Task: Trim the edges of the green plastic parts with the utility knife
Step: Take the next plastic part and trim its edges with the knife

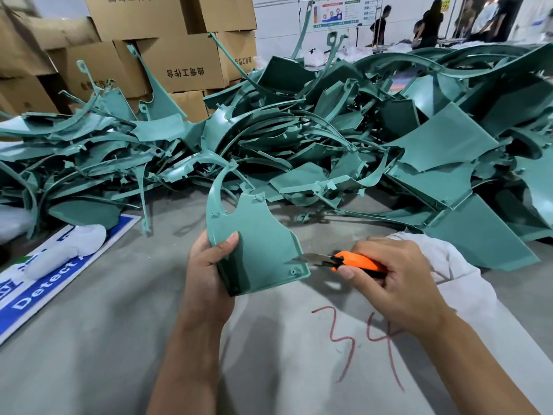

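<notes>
The left hand (206, 265) clasped a curved green plastic part (257, 238) — the right hand (392, 274) gripped an orange utility knife (356, 261), blade at its edge; brown cardboard boxes (179, 64) stood behind.

A green part (257, 238), a flat glossy panel with a curved arm arching from its upper left, is held upright above the floor, its lower left edge gripped by the left hand (206, 265). The knife (338, 260), orange-handled with its silver blade extended, is gripped by the right hand (392, 277); the blade tip touches the panel's right edge. Behind, a heap of green parts (299, 139) covers the floor.
</notes>
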A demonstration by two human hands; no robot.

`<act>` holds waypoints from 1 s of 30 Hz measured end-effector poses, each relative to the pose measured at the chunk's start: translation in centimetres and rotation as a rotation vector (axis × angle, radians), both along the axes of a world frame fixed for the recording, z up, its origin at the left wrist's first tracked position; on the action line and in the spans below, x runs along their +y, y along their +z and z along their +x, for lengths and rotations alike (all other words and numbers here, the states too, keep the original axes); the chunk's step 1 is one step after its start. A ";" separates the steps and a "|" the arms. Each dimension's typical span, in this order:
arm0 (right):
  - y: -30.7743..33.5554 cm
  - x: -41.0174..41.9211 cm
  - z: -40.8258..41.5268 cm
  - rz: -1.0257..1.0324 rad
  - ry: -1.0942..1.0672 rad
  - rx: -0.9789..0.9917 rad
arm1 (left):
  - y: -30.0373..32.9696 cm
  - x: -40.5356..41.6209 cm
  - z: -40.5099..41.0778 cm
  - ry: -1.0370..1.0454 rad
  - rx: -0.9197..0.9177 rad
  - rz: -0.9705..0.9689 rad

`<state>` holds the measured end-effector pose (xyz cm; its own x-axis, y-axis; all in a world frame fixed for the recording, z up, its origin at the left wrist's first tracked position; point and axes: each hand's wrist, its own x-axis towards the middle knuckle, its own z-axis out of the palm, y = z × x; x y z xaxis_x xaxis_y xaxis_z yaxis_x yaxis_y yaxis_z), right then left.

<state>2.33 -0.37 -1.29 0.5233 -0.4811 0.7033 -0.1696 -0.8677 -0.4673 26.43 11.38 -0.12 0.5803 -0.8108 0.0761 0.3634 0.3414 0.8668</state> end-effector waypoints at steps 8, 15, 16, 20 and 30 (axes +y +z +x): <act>0.1 1.2 1.0 0.010 0.080 -0.002 | 0.0 0.1 0.0 -0.176 0.045 -0.037; -0.1 2.7 2.3 0.032 0.053 -0.126 | -0.5 -0.2 -0.9 -0.454 0.039 -0.110; -0.1 2.7 2.3 0.037 0.017 -0.141 | -0.5 -0.3 -1.0 -0.460 0.015 -0.113; 0.0 2.6 2.1 0.061 0.012 -0.192 | -0.9 -0.6 -1.0 -0.463 0.044 -0.112; -0.2 3.4 2.4 0.028 0.135 -0.099 | -1.2 -0.9 -0.5 -0.393 0.123 -0.081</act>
